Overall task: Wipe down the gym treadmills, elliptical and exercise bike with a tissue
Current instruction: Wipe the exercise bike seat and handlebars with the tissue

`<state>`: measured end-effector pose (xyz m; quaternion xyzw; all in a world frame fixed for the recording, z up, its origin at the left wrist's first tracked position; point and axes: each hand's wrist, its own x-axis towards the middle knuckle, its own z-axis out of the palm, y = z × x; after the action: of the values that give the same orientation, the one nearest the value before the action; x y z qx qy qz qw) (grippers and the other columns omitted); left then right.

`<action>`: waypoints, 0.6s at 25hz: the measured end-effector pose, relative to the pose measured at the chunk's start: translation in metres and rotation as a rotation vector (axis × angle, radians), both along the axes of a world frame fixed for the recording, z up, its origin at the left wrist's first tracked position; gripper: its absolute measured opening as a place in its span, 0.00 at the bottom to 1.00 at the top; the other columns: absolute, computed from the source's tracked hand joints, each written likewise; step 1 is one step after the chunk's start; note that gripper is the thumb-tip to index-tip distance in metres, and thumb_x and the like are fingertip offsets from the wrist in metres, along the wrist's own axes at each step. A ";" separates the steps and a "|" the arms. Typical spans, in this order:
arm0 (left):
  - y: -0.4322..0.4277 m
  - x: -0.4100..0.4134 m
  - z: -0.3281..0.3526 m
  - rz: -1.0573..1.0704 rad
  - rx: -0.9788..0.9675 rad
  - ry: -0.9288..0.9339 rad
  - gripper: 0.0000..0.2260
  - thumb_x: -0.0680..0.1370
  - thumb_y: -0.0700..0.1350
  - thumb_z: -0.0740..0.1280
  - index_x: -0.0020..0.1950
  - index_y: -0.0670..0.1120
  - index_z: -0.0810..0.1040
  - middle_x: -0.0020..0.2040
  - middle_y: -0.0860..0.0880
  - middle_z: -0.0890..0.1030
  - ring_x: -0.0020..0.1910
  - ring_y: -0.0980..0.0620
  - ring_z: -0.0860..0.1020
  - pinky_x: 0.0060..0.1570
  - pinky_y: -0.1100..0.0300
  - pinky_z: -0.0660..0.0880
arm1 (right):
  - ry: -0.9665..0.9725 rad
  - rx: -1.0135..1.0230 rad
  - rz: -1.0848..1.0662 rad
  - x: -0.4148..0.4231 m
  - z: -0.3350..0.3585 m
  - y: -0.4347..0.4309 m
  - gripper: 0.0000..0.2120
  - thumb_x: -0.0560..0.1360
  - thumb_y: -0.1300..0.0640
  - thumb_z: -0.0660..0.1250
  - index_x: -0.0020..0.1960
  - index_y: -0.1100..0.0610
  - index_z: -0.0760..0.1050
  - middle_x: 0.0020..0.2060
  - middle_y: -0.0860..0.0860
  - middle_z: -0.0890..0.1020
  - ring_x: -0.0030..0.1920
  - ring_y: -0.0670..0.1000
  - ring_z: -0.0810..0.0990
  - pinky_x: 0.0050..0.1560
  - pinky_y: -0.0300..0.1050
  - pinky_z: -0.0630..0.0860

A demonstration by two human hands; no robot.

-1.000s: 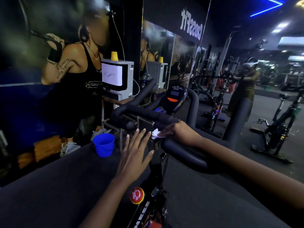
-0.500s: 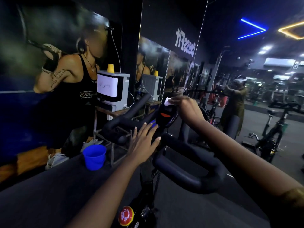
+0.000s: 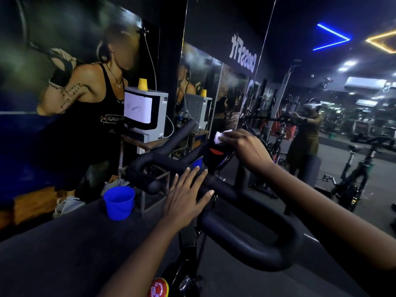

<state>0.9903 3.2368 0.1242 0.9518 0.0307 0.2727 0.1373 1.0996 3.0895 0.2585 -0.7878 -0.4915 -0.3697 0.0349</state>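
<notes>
**A:** Since a second ago the right hand (image 3: 246,148) has gone up from the near handlebar (image 3: 246,239) to the console (image 3: 215,154), hasn't it?

**B:** Yes, and it took the tissue (image 3: 220,137) along. What's closest now?

**A:** At the bottom edge, a red knob (image 3: 157,288) on the frame of the exercise bike (image 3: 188,273). Above it the left hand (image 3: 188,196) is flat, fingers straight and spread, holding nothing. It is over the middle bar; I can't tell if it touches.

**B:** And the right?

**A:** Its fingers are curled, pinching the white tissue against the top edge of the dark console, just above the red mark there.

**B:** Left of the bar?

**A:** A blue cup (image 3: 119,202) stands on the dark ledge. Behind it, a grey machine (image 3: 147,116) sits on a stand with a yellow cup (image 3: 143,84) on top.

**B:** Farther off?

**A:** A mirror (image 3: 227,88) on the wall, and a second bike (image 3: 360,174) well apart at the right.
</notes>
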 end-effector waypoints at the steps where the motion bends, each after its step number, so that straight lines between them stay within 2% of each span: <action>1: 0.000 -0.001 0.000 -0.005 -0.003 0.001 0.39 0.68 0.68 0.34 0.78 0.56 0.48 0.79 0.54 0.49 0.77 0.54 0.45 0.75 0.54 0.42 | -0.009 -0.047 -0.021 0.005 0.006 0.007 0.17 0.75 0.55 0.58 0.58 0.58 0.79 0.55 0.55 0.81 0.55 0.58 0.78 0.47 0.51 0.79; 2: 0.000 -0.001 0.000 -0.011 -0.007 0.003 0.39 0.68 0.68 0.34 0.78 0.56 0.48 0.79 0.54 0.49 0.77 0.54 0.45 0.75 0.53 0.42 | -0.031 -0.137 -0.017 0.006 0.008 0.015 0.17 0.76 0.54 0.57 0.59 0.57 0.79 0.56 0.55 0.80 0.56 0.58 0.77 0.48 0.51 0.78; 4: 0.001 -0.002 0.002 -0.020 -0.017 0.006 0.39 0.68 0.68 0.35 0.78 0.56 0.49 0.79 0.53 0.50 0.77 0.53 0.45 0.75 0.53 0.43 | -0.057 -0.265 0.075 0.014 0.001 0.025 0.18 0.76 0.52 0.55 0.54 0.57 0.81 0.51 0.54 0.82 0.53 0.56 0.79 0.44 0.47 0.80; 6: 0.001 -0.002 0.002 -0.019 -0.007 0.013 0.40 0.68 0.68 0.35 0.78 0.56 0.48 0.79 0.54 0.49 0.77 0.54 0.44 0.75 0.53 0.43 | -0.022 -0.269 0.102 0.018 0.003 0.022 0.17 0.75 0.53 0.57 0.53 0.57 0.82 0.51 0.54 0.82 0.52 0.56 0.80 0.43 0.47 0.80; 8: 0.001 -0.002 0.001 -0.022 -0.001 0.024 0.40 0.68 0.69 0.34 0.78 0.56 0.47 0.79 0.54 0.48 0.77 0.54 0.43 0.75 0.54 0.42 | 0.018 -0.141 0.022 0.019 0.007 0.011 0.14 0.75 0.59 0.61 0.57 0.57 0.80 0.56 0.55 0.81 0.56 0.58 0.78 0.49 0.50 0.79; 11: 0.001 -0.001 0.001 -0.025 -0.003 0.033 0.40 0.67 0.69 0.34 0.78 0.57 0.46 0.79 0.54 0.48 0.77 0.54 0.43 0.75 0.54 0.43 | -0.036 0.031 -0.007 0.015 -0.006 -0.011 0.16 0.69 0.65 0.63 0.55 0.59 0.81 0.53 0.56 0.82 0.52 0.58 0.80 0.44 0.48 0.78; 13: 0.001 0.000 0.001 -0.027 0.001 0.027 0.40 0.67 0.69 0.34 0.78 0.56 0.47 0.79 0.53 0.49 0.77 0.54 0.44 0.75 0.54 0.44 | -0.095 0.076 0.018 0.005 -0.025 -0.016 0.14 0.67 0.64 0.66 0.51 0.59 0.82 0.50 0.55 0.83 0.47 0.57 0.82 0.40 0.44 0.79; 15: 0.001 0.000 0.000 -0.031 -0.002 0.027 0.40 0.67 0.69 0.35 0.78 0.55 0.48 0.79 0.52 0.50 0.77 0.53 0.45 0.75 0.53 0.45 | -0.069 0.065 0.061 -0.007 -0.050 -0.014 0.12 0.69 0.57 0.69 0.51 0.58 0.82 0.50 0.53 0.83 0.47 0.54 0.81 0.39 0.40 0.79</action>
<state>0.9905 3.2382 0.1245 0.9555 0.0179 0.2578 0.1421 1.0924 3.0754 0.2082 -0.7575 -0.5041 -0.4113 0.0546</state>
